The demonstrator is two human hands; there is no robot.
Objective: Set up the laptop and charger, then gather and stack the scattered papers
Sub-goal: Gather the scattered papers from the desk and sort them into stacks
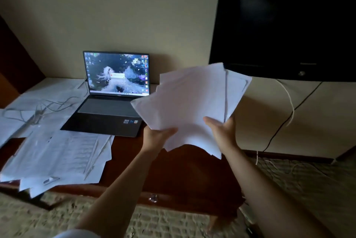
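Note:
A dark laptop (107, 108) stands open on the wooden table (188, 172), its screen lit. A pale charger cable (50, 105) trails over the papers to its left. Both hands hold up a loose bundle of white sheets (192, 100) above the table's right half. My left hand (156, 137) grips the bundle's lower left edge, thumb on top. My right hand (223, 131) grips its lower right edge, thumb on top. More printed papers (57, 158) lie fanned out at the table's front left, and further sheets (28, 120) lie at the far left.
A large dark television (285, 23) hangs on the wall at upper right. Black and white cables (289, 114) hang below it down to the floor. A patterned carpet (173, 222) covers the floor in front of the table.

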